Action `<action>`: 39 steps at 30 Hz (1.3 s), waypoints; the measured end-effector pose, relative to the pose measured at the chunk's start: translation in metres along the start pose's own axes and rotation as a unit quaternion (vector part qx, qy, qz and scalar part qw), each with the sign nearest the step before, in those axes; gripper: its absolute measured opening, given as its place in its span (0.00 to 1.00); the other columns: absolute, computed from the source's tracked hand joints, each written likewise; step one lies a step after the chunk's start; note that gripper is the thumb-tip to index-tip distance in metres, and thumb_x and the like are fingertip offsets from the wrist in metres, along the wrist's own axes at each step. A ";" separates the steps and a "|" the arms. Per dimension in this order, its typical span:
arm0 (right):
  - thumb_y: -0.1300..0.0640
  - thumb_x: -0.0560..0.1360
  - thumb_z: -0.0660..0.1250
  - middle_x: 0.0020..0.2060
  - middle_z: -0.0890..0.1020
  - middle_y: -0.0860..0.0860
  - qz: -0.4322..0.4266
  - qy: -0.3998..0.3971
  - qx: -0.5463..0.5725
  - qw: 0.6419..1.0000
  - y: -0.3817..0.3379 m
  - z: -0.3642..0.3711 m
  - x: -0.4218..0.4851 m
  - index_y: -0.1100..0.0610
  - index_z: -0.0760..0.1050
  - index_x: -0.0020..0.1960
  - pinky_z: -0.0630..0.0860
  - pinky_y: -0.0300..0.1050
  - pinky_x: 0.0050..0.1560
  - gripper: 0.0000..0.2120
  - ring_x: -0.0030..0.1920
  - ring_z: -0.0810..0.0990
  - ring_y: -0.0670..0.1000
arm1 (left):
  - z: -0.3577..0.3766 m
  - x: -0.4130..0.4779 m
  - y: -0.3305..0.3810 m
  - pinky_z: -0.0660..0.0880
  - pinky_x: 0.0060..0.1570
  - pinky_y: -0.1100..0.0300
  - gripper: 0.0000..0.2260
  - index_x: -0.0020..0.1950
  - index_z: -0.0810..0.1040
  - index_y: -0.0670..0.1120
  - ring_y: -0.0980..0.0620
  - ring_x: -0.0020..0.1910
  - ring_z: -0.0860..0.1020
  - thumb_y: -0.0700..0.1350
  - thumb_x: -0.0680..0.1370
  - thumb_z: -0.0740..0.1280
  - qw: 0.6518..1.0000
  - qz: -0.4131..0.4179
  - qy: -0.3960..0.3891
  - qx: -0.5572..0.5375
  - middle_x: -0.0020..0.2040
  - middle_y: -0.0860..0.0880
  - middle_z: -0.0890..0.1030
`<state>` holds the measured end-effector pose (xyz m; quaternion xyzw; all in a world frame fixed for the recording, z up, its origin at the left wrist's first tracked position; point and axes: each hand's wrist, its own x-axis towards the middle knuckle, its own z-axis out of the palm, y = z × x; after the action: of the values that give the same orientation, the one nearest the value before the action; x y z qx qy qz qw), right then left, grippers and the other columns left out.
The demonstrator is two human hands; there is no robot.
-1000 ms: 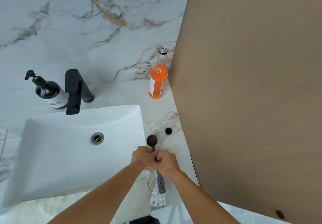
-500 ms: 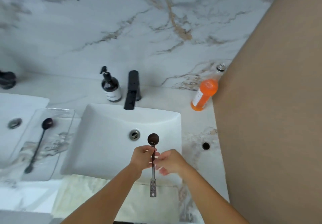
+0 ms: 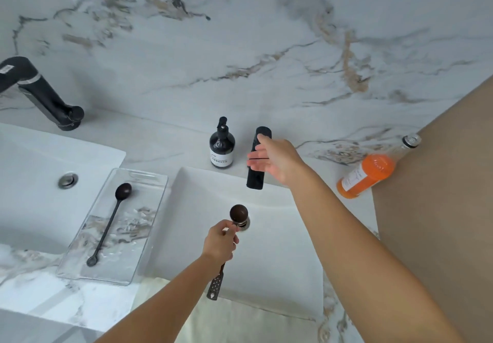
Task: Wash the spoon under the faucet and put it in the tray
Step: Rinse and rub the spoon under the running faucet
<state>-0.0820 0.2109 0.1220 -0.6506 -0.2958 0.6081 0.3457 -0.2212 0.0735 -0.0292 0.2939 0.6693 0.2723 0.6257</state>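
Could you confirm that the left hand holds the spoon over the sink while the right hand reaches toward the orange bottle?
Not quite. In the head view the right hand reaches toward the black faucet, not the orange bottle, which stands untouched to the right. The left hand does hold the spoon over the sink.

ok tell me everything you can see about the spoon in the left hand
The spoon has a round, dark brown bowl and a thin stem ending in a flat, grey, perforated handle that looks like metal. The left hand has its grip closed around the stem just below the bowl. It is held over the sink, bowl pointing away from the person, above the drain. No water touches it.
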 end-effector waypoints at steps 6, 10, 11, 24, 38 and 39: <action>0.51 0.75 0.67 0.30 0.77 0.55 -0.062 0.161 -0.212 0.962 0.010 0.007 0.027 0.61 0.72 0.42 0.73 0.40 0.22 0.13 0.20 0.76 0.51 | -0.003 0.007 0.001 0.63 0.24 0.63 0.10 0.43 0.77 0.47 0.51 0.26 0.67 0.44 0.81 0.59 0.999 0.010 0.008 0.032 0.31 0.49 0.75; 0.45 0.72 0.66 0.36 0.78 0.55 -0.055 0.181 -0.324 0.927 0.011 0.000 0.029 0.59 0.71 0.45 0.76 0.47 0.34 0.17 0.33 0.79 0.58 | -0.001 0.010 0.006 0.63 0.27 0.62 0.10 0.42 0.76 0.48 0.51 0.27 0.67 0.47 0.81 0.59 0.999 0.028 0.014 0.042 0.32 0.49 0.75; 0.46 0.73 0.65 0.32 0.76 0.54 -0.044 0.170 -0.317 0.932 0.012 -0.002 0.030 0.59 0.70 0.40 0.72 0.44 0.29 0.15 0.28 0.75 0.56 | 0.000 0.011 0.008 0.63 0.26 0.63 0.11 0.40 0.75 0.49 0.51 0.27 0.67 0.49 0.81 0.60 0.998 0.032 0.014 0.045 0.31 0.50 0.75; 0.58 0.82 0.60 0.31 0.75 0.57 0.083 0.035 0.044 0.995 0.008 -0.001 0.038 0.63 0.70 0.42 0.55 0.35 0.14 0.12 0.15 0.64 0.44 | 0.018 0.015 0.016 0.65 0.28 0.61 0.15 0.35 0.70 0.48 0.50 0.29 0.68 0.51 0.81 0.59 0.993 0.057 0.040 0.090 0.33 0.49 0.74; 0.60 0.81 0.61 0.27 0.79 0.57 0.067 0.021 0.051 0.996 -0.003 -0.004 0.041 0.63 0.71 0.42 0.56 0.34 0.14 0.10 0.15 0.66 0.45 | 0.030 0.021 0.025 0.65 0.27 0.61 0.15 0.37 0.71 0.47 0.51 0.28 0.68 0.51 0.81 0.59 0.992 0.050 0.046 0.106 0.32 0.50 0.74; 0.58 0.80 0.62 0.25 0.80 0.57 0.064 0.015 0.050 0.997 -0.001 -0.005 0.042 0.64 0.72 0.42 0.57 0.35 0.14 0.11 0.16 0.67 0.46 | 0.029 0.020 0.025 0.64 0.27 0.61 0.15 0.36 0.71 0.47 0.51 0.28 0.68 0.51 0.81 0.59 0.992 0.049 0.048 0.105 0.32 0.50 0.74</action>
<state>-0.0738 0.2447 0.0987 -0.6590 -0.2175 0.6333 0.3424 -0.1915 0.1051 -0.0268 0.3769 0.7080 0.2447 0.5447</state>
